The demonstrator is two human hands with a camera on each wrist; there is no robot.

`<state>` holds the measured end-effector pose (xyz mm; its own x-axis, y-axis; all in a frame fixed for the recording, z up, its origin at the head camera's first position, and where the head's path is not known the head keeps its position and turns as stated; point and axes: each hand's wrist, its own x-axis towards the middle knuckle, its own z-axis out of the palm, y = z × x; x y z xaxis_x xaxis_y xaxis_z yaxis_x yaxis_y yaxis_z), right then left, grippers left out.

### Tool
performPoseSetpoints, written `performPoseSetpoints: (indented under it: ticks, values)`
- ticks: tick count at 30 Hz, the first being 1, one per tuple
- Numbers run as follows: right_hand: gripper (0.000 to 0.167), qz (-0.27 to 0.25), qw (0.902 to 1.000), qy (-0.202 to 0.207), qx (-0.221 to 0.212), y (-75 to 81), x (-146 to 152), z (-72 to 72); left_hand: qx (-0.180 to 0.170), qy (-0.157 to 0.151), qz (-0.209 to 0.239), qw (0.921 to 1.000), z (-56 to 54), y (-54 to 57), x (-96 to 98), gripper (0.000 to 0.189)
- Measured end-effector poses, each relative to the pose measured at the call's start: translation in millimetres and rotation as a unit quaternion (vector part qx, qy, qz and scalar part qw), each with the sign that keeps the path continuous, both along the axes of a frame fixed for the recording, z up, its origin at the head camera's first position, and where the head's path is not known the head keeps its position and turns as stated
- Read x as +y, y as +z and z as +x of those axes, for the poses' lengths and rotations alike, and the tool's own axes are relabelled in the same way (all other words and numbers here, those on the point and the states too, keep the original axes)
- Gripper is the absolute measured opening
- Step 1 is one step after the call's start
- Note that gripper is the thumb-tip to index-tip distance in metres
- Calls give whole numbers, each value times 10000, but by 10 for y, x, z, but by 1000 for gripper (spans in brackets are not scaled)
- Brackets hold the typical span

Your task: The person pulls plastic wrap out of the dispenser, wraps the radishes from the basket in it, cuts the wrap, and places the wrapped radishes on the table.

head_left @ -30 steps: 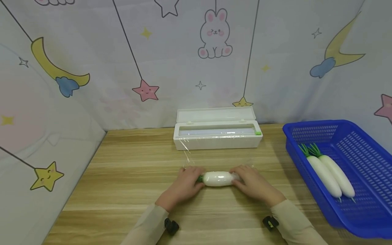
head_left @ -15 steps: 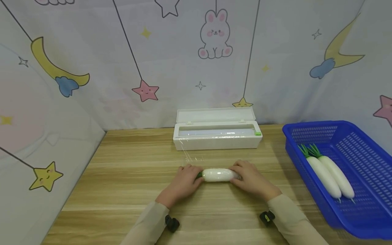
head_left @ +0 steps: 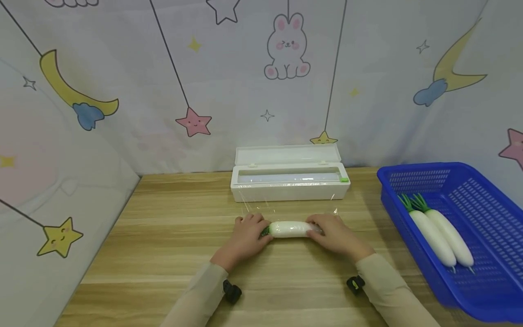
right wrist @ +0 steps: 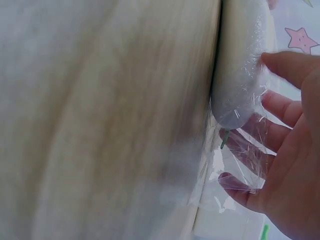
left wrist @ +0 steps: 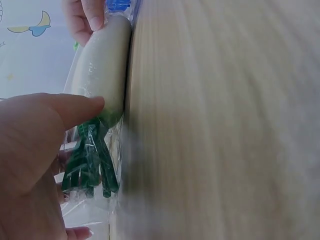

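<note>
A white radish [head_left: 289, 229] wrapped in clear cling film lies crosswise on the wooden table. My left hand [head_left: 247, 234] grips its leafy end; in the left wrist view the thumb [left wrist: 82, 109] presses the white body just above the green leaves [left wrist: 90, 165], which show through the film. At the tapered end, my right hand [head_left: 336, 232] holds the radish, thumb on the near side and the other fingers beyond it. Loose film [right wrist: 235, 165] bunches by those fingers in the right wrist view. Film stretches from the radish back to the white cling film dispenser [head_left: 291, 193].
The dispenser's lid [head_left: 288, 155] stands raised, showing the film roll [head_left: 290, 177] and a green slider [head_left: 344, 180]. To the right, a blue basket [head_left: 443, 290] holds two unwrapped white radishes [head_left: 443, 236]. A printed cloth [head_left: 229, 81] hangs behind the table.
Both hands have moved the wrapped radish a little away from the body, toward the dispenser. The stretch of film between radish and dispenser is shorter.
</note>
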<state>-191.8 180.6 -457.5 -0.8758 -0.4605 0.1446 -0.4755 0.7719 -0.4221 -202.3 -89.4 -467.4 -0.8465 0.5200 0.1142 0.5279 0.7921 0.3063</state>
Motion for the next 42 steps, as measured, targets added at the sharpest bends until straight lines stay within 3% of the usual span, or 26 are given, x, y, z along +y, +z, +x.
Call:
performPoseSetpoints:
  ticks: [7,14,18,25,33,42]
  values:
    - [37,270,9989,-4,395,-52,29,-84,-277,140,383,9988,-66,24,-2,37]
    - [37,-66,9998,-203,22,-38,34,-157,-431,273,341,9981,-167,36,-19,34]
    - [39,-30,9998,-132,126,-39,48,-219,-502,329,341,9976,-231,27,-24,41]
    - [40,164,9983,-76,553,-49,61,-294,-306,185,178,9992,-281,34,18,34]
    - [32,20,9987,-198,477,-77,71,-346,112,156,95,9998,-321,28,42,42]
    - [35,174,9987,-181,452,-68,94,-423,463,184,-241,9985,-354,70,125,38]
